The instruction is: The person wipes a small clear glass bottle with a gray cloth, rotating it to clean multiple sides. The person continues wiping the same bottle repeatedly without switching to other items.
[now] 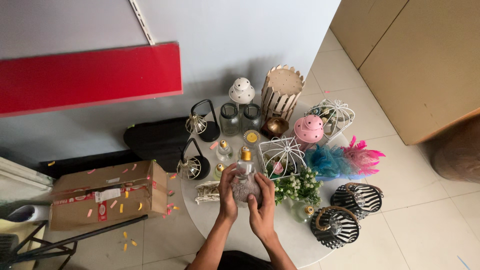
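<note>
Where a round white table (300,240) stood on pale floor tiles against a grey wall, the left hand (228,192) and right hand (263,207) were closed around a bulb-shaped glass bottle (245,181) above its near middle. Its filling was hard to make out behind the fingers. Wire cages (281,154), a white flower bunch (299,186) and striped lanterns (335,226) crowded just beside it, and a cardboard box (102,194) sat on the floor.

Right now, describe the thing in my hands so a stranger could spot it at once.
On the round white table, near its front edge, the left hand and right hand cup a clear bulb-shaped bottle. Unlike the smaller bulb bottles behind it, it is larger, gold-capped and filled with greyish stuff.
</note>
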